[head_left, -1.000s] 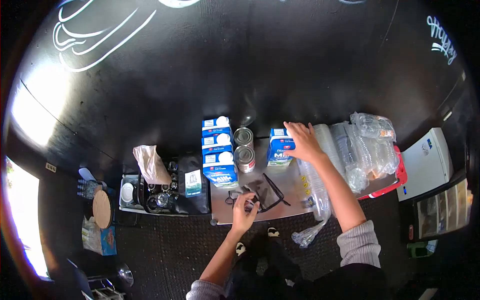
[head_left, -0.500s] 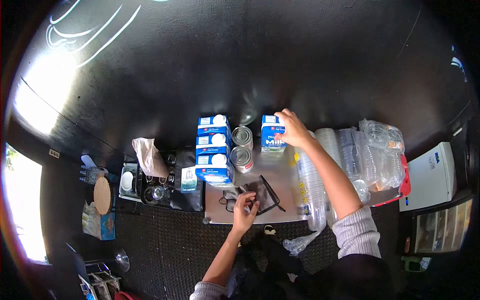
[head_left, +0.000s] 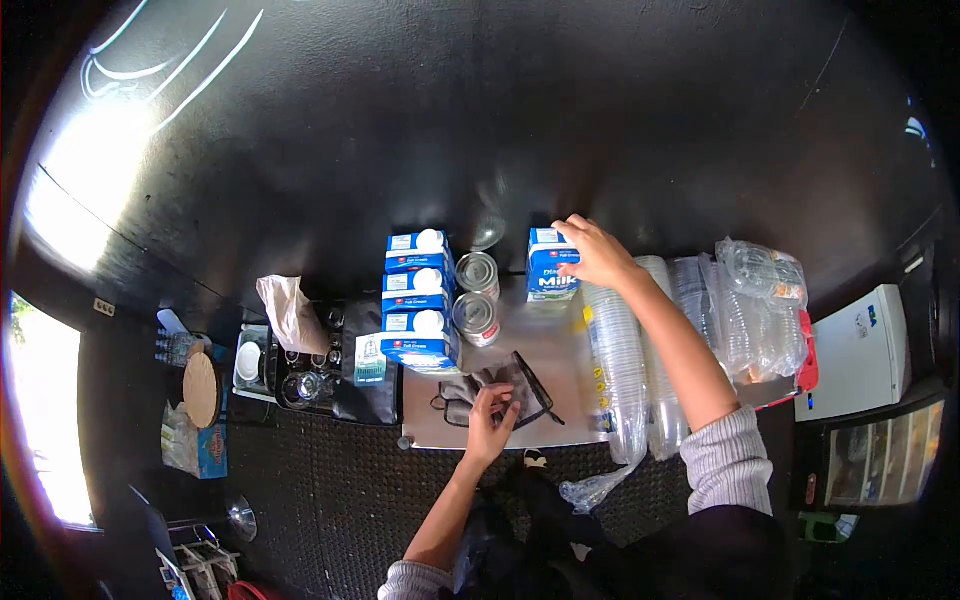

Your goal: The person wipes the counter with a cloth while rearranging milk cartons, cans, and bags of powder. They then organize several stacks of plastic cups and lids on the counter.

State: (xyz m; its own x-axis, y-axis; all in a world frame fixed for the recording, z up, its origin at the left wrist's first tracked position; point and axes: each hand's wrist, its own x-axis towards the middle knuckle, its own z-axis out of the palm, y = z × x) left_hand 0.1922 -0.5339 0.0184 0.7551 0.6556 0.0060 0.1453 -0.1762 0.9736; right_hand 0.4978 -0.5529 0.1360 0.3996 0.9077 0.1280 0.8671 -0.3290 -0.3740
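Observation:
My right hand grips the top right side of a blue and white milk carton that stands upright at the back of the metal table. My left hand is over a dark grey cloth item with straps; its fingers are curled, and whether they pinch anything is hidden. Three more milk cartons stand in a row left of centre. Beside them on the right are two metal cans, one behind the other.
Plastic-wrapped stacks of clear cups lie on the table's right. More bagged plastic ware sits beyond them, near a white box. Leftward are a paper bag, a black tray with glasses and a round wooden board.
The view has shifted slightly. My right hand and the carton have moved a little to the right relative to the other cartons. My left hand has stayed over the cloth item.

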